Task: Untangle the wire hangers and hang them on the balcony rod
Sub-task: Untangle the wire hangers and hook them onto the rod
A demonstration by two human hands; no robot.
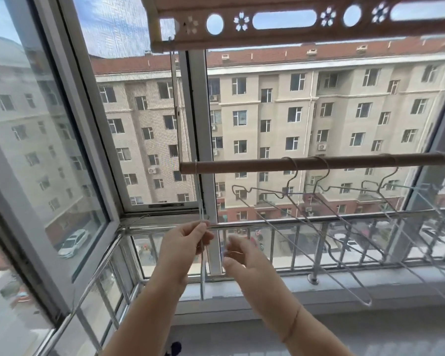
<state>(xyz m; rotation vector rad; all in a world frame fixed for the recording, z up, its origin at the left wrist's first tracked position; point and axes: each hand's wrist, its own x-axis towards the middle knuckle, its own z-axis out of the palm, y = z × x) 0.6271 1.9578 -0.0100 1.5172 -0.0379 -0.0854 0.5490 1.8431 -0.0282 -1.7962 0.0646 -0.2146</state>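
Three thin wire hangers (319, 217) on rod (242, 166); fourth hanger (200, 201) edge-on, pinched by left hand (183, 242) fingers; right hand (242, 255) fingers slack.

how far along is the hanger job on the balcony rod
Done: at least three wire hangers hook over the rod. In hand: the left hand pinches a fourth hanger, its hook already over the rod's left end; the right hand seems free. Left: letting go; no loose hangers show.
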